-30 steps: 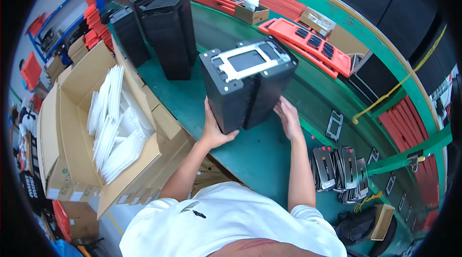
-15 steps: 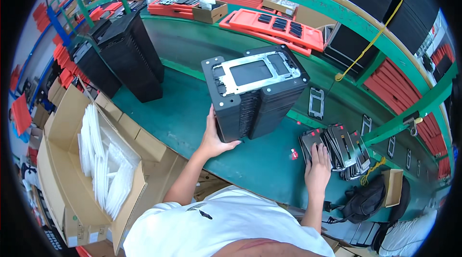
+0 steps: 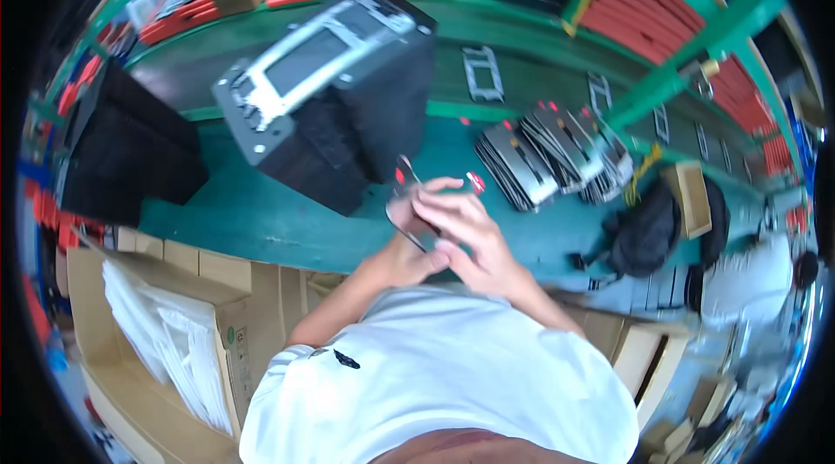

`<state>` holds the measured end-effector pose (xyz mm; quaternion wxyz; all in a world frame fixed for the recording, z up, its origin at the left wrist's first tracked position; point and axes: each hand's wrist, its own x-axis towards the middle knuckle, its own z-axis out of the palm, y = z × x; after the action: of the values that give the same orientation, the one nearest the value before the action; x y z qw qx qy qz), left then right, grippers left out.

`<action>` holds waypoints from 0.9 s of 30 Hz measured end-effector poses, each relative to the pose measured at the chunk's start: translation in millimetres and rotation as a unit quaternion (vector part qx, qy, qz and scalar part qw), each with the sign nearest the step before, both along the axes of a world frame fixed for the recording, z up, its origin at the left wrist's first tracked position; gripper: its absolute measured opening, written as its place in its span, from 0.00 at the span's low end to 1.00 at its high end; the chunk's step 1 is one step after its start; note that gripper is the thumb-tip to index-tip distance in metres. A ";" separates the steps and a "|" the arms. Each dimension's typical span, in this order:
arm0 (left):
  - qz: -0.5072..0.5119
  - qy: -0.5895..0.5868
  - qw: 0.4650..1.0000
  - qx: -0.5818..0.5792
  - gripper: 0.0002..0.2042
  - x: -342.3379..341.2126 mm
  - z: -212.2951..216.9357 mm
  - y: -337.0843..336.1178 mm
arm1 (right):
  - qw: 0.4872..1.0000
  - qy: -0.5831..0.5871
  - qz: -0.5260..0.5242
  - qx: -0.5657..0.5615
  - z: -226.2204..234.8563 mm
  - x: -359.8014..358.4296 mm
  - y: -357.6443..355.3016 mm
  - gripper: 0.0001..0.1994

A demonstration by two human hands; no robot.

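Both my hands are together close in front of my chest, above the near edge of the green worktop (image 3: 261, 220). My left hand (image 3: 409, 260) is closed around the lower end of a thin metal plate (image 3: 407, 203) with small red tabs; my right hand (image 3: 465, 233) lies over it, fingers curled on its upper face, a red tab showing at the fingertips. A second ago both hands were braced on the big black stack (image 3: 335, 107); half a second ago the right hand was out at the pile of plates (image 3: 557, 155) while the left remained on the stack. Now neither hand touches the stack, which stands at eleven o'clock from my hands with a grey frame on top. The pile of plates lies at two o'clock, well apart from my grip. Judgement: one plate has come off that pile and is under handling. An open cardboard box (image 3: 174, 325) of white sheets sits at eight o'clock.
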<state>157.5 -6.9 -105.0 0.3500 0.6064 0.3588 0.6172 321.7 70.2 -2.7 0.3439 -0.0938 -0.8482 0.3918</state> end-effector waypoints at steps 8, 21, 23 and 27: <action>-0.027 0.217 0.968 -0.125 0.61 4.6 -23.9 1.3 | 0.901 0.153 0.019 -0.405 -33.4 -5.0 -7.7 0.13; 0.059 0.354 0.933 -0.013 0.53 3.5 -14.2 -16.4 | 0.864 0.116 0.091 -0.481 -43.0 -3.0 -30.2 0.04; 0.032 0.359 0.933 -0.007 0.50 -1.7 -15.8 -18.3 | 0.868 0.084 0.113 -0.476 -42.5 4.0 -21.9 0.04; -0.129 -0.091 0.943 -0.293 0.42 -8.9 -27.9 -28.8 | 0.894 0.015 0.166 -0.416 -49.9 16.3 24.9 0.06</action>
<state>148.6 -35.8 -132.9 0.6204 0.4596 0.4092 0.4863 338.0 95.1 -52.6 0.2158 -0.0803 -0.6059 0.7615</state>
